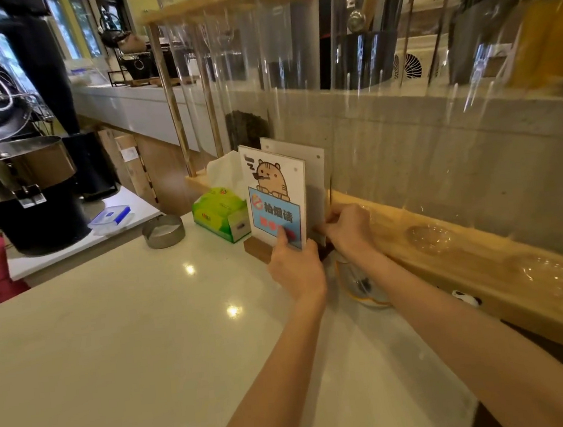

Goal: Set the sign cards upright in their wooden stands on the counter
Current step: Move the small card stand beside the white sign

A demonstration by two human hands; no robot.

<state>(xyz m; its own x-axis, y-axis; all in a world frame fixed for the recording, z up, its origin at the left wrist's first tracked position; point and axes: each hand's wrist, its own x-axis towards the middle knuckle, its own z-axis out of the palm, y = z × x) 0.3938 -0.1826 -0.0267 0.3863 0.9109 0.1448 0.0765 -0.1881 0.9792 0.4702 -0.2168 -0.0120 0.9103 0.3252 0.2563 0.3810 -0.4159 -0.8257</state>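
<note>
A sign card with a cartoon tiger and a blue panel [272, 186] stands upright in a wooden stand [256, 250] on the white counter [119, 332]. My left hand [295, 267] grips this card's lower front edge, thumb on the blue panel. Behind it a second card [313, 165], showing a plain grey back, stands upright too. My right hand [347, 227] is closed on that card's lower right corner; its stand is hidden behind my hands.
A green tissue box [220, 215] sits just left of the signs, a round metal ring [163, 231] further left. A long wooden ledge [467, 264] with clear tubes runs along the right. A glass bowl [362, 284] lies under my right forearm. A black roaster machine [18, 170] stands far left.
</note>
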